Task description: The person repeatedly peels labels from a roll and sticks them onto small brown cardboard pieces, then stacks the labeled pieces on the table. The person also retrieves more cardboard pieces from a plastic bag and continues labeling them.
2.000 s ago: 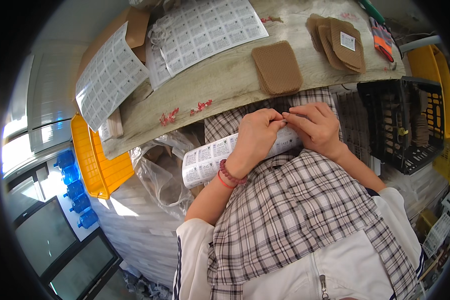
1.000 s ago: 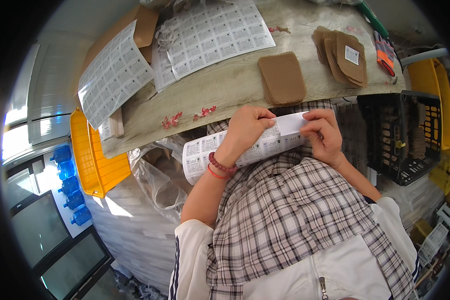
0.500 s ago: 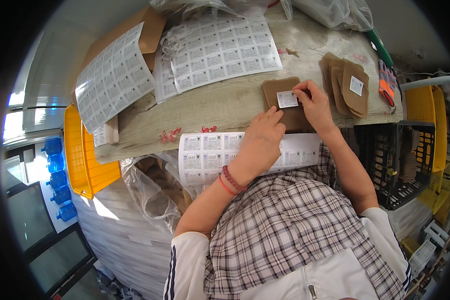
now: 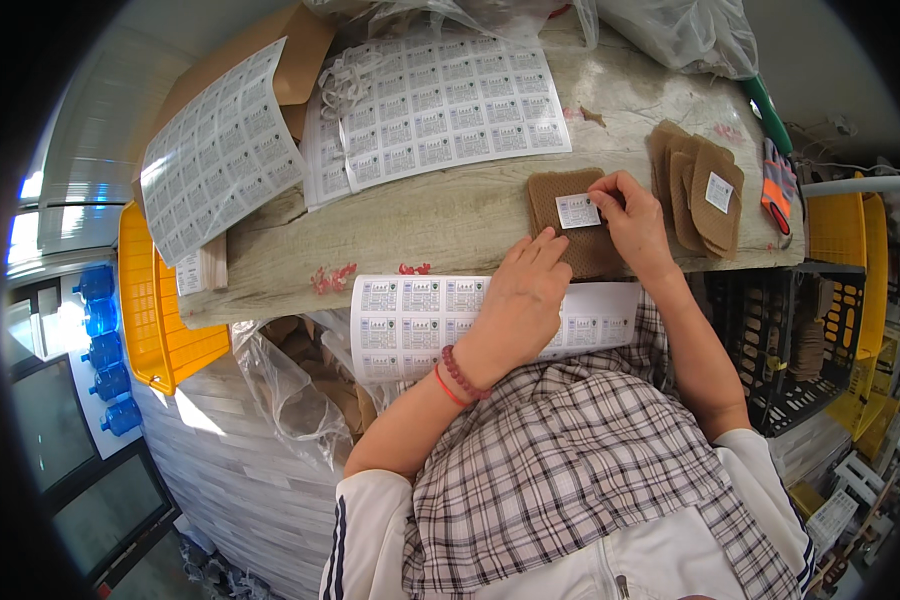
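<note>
- We are pinching a small white rectangular paper label with dark print by its right edge, between the thumb and fingertips of our right hand.
- The label is lying over the top of a stack of brown, round-cornered, mesh-textured pads, directly under and to the left of that pinch.
- We are keeping our left hand flat, its fingers stretched out and pinching nothing, the fingertips overlapping the stack's left side, just below the label.
- Under our left palm, a white sheet of printed labels is curving over our lap, closer to our body than the pinch.
- To the right of the pinch, a second group of brown round-cornered pads is overlapping like a fan, the top one bearing a white label.
- Farther right, an orange-and-grey glove is lying near the table edge.
- Beyond the pinch, to its upper left, flat white label sheets are covering part of the pale wood-patterned table.
</note>
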The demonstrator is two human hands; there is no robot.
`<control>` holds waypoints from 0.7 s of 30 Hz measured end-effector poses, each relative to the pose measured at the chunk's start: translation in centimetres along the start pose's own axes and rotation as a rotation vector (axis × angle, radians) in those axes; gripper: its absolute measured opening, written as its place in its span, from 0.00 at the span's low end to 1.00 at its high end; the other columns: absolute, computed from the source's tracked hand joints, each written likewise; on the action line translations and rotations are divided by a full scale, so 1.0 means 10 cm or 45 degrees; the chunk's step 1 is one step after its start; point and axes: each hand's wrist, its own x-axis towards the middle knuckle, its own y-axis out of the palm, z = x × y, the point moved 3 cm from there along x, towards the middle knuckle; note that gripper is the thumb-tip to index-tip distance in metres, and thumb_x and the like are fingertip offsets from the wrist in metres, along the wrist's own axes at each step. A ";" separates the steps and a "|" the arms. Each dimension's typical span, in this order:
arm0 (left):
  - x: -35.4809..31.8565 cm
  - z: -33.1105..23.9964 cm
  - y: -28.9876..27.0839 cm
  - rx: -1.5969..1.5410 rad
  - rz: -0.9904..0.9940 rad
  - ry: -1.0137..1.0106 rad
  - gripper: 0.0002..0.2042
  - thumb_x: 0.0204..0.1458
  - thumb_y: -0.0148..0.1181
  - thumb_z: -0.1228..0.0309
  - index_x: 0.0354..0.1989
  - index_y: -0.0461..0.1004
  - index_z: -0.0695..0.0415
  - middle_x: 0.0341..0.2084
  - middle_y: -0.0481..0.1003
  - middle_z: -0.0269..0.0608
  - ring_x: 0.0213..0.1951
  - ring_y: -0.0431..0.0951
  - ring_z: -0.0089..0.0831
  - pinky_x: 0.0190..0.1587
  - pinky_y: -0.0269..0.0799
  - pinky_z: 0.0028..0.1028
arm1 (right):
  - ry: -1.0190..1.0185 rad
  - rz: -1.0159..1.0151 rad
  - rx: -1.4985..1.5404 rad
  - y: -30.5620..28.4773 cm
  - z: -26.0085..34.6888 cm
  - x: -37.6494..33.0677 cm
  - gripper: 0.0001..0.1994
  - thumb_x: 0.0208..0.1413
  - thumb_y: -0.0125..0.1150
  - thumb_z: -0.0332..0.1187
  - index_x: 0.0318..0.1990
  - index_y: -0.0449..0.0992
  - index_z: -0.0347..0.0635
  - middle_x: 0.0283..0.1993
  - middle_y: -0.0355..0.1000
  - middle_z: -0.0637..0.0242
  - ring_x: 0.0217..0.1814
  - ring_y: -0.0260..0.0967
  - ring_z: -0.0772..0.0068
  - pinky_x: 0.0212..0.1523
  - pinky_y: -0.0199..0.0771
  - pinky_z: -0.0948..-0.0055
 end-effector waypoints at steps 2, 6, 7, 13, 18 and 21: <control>0.01 0.01 0.00 -0.009 0.003 0.007 0.05 0.46 0.55 0.84 0.32 0.74 0.67 0.53 0.74 0.62 0.62 0.71 0.57 0.66 0.65 0.49 | -0.012 -0.013 -0.014 0.01 0.00 -0.01 0.05 0.62 0.63 0.27 0.40 0.78 0.34 0.28 0.74 0.68 0.30 0.67 0.80 0.34 0.71 0.75; 0.02 0.00 -0.01 -0.011 0.022 -0.016 0.06 0.45 0.55 0.85 0.31 0.74 0.66 0.55 0.72 0.63 0.60 0.71 0.58 0.65 0.65 0.48 | -0.055 -0.047 -0.058 0.02 0.04 -0.03 0.05 0.62 0.63 0.26 0.40 0.77 0.34 0.29 0.77 0.64 0.31 0.71 0.76 0.35 0.73 0.72; 0.02 -0.02 -0.02 -0.011 0.027 -0.037 0.06 0.45 0.54 0.85 0.31 0.74 0.66 0.56 0.72 0.64 0.60 0.71 0.59 0.65 0.65 0.48 | -0.064 -0.053 -0.058 0.02 0.04 -0.03 0.05 0.62 0.63 0.26 0.40 0.77 0.34 0.30 0.77 0.62 0.31 0.72 0.74 0.35 0.73 0.71; 0.05 -0.05 -0.05 -0.015 0.063 -0.051 0.06 0.44 0.54 0.85 0.30 0.74 0.66 0.63 0.67 0.67 0.61 0.69 0.58 0.63 0.66 0.45 | -0.172 -0.118 -0.122 0.04 0.08 -0.06 0.03 0.60 0.63 0.26 0.38 0.77 0.37 0.34 0.78 0.53 0.34 0.77 0.53 0.35 0.75 0.61; 0.04 -0.04 0.02 0.118 0.125 -0.047 0.04 0.43 0.54 0.84 0.28 0.74 0.66 0.66 0.65 0.67 0.64 0.67 0.55 0.63 0.62 0.46 | -0.273 -0.149 -0.296 0.07 0.10 -0.11 0.09 0.60 0.62 0.26 0.47 0.76 0.41 0.37 0.75 0.57 0.38 0.76 0.49 0.36 0.76 0.58; 0.02 -0.04 0.06 0.133 0.107 -0.055 0.04 0.43 0.54 0.83 0.28 0.74 0.66 0.66 0.65 0.66 0.66 0.66 0.54 0.65 0.60 0.46 | -0.273 -0.217 -0.459 0.10 0.20 -0.14 0.15 0.60 0.62 0.27 0.54 0.74 0.43 0.42 0.73 0.59 0.41 0.76 0.49 0.37 0.76 0.57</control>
